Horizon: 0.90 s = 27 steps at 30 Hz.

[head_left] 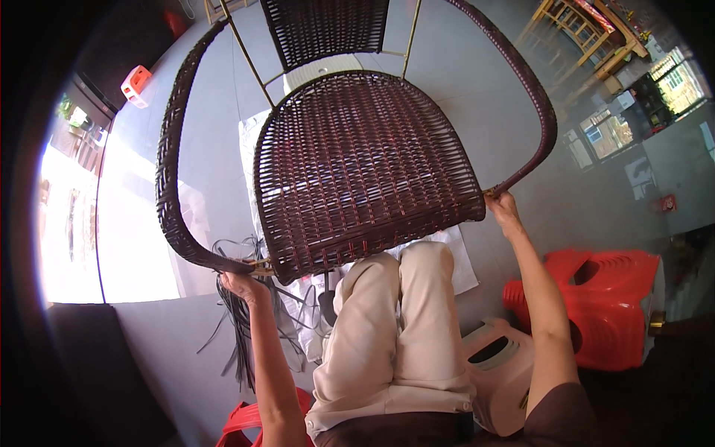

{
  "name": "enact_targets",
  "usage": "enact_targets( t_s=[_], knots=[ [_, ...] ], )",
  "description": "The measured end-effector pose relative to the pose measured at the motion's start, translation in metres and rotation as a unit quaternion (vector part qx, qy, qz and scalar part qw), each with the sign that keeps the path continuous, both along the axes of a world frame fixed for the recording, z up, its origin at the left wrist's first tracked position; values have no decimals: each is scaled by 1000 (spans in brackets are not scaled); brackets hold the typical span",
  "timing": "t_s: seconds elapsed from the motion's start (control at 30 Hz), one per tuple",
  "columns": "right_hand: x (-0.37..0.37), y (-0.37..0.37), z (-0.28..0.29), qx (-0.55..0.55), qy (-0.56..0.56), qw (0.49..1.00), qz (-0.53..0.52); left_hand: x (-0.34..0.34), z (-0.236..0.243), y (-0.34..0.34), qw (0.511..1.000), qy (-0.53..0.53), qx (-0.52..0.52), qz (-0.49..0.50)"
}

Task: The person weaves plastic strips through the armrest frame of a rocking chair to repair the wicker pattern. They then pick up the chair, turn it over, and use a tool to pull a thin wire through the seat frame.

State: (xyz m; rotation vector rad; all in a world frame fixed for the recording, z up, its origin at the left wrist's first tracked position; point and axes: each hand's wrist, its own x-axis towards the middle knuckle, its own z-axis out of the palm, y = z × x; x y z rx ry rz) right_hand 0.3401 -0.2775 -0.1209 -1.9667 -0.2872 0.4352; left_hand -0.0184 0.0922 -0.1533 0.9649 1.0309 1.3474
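A dark brown woven wicker chair stretches out in front of me, above my knees, its seat tilted toward me. My left hand is closed around the front end of the left armrest, where the bare frame meets the seat corner. At the opposite corner, my right hand grips the lower end of the right armrest. The armrests curve out on both sides, and the backrest runs off the top edge. Below my left hand lies a tangle of dark flat weaving strips; whether that hand touches them I cannot tell.
Red plastic stools lie at my right, beside a beige plastic stool. Another red stool shows near my left forearm. A small orange-red stool stands far left. Wooden furniture stands far right. White sheeting lies beneath the chair.
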Motion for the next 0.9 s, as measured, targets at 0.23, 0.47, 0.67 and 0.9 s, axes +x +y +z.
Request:
enact_targets(
  t_s=[0.23,0.47,0.67,0.9],
  knots=[
    [-8,-4,7,17,-93,996,-4,-6,-6,15,1000,26,-8,-3],
    [-11,-7,20,-1,-120,993,-4,-7,32,18,995,94,-20,-21],
    [-11,-4,18,23,-143,989,4,2,41,17,998,31,-54,-6],
    [21,-4,-27,51,-246,967,-40,3,35,21,1000,-1,-5,-15]
  ],
)
